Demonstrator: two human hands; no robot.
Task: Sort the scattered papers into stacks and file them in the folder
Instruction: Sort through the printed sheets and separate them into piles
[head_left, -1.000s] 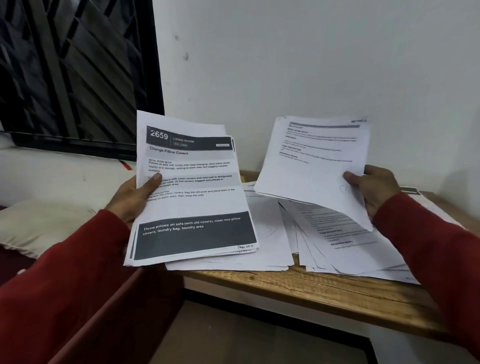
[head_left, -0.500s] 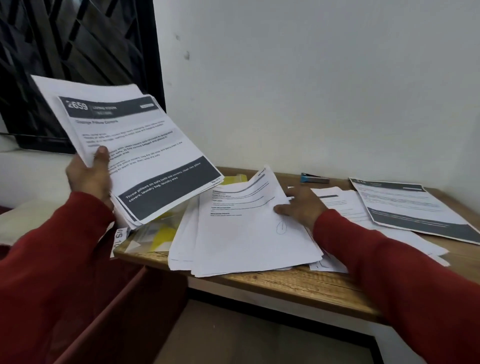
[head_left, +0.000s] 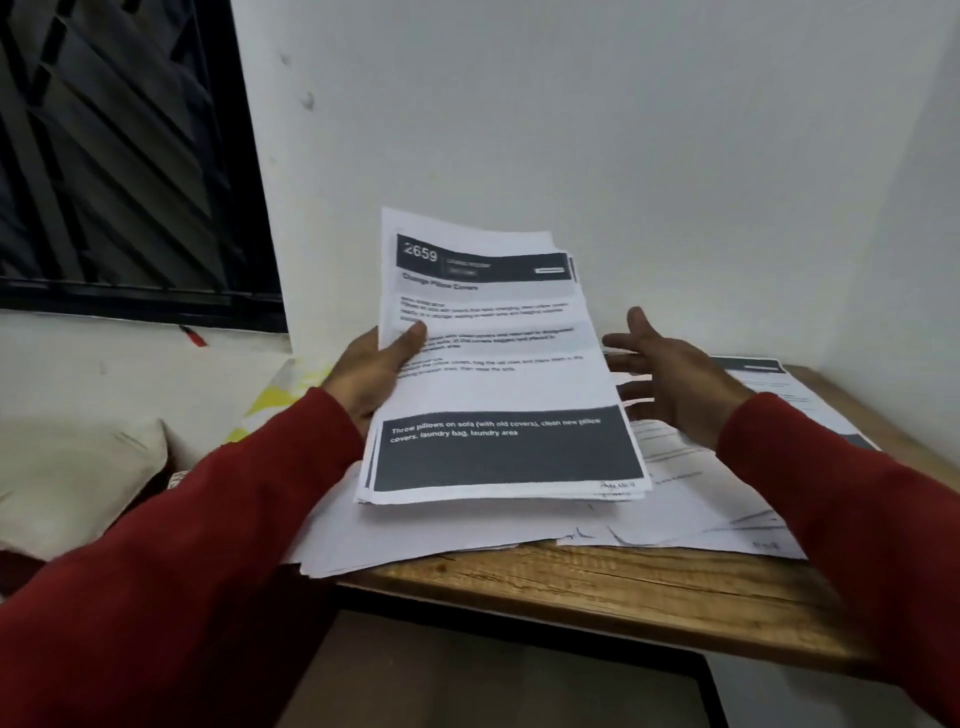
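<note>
From the head camera I see my left hand (head_left: 376, 371) gripping a stack of printed sheets (head_left: 498, 374) at its left edge, thumb pressed on the top page, the stack tilted up above the loose papers (head_left: 675, 499) spread over the wooden table (head_left: 623, 587). My right hand (head_left: 670, 376) hovers just right of the stack with fingers spread and relaxed, holding nothing, palm turned toward the sheets. Both red sleeves (head_left: 208, 545) reach in from the lower corners.

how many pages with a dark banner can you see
2: one tops the stack held by the left hand; another lies at the table's far right. More may be hidden underneath.
</note>
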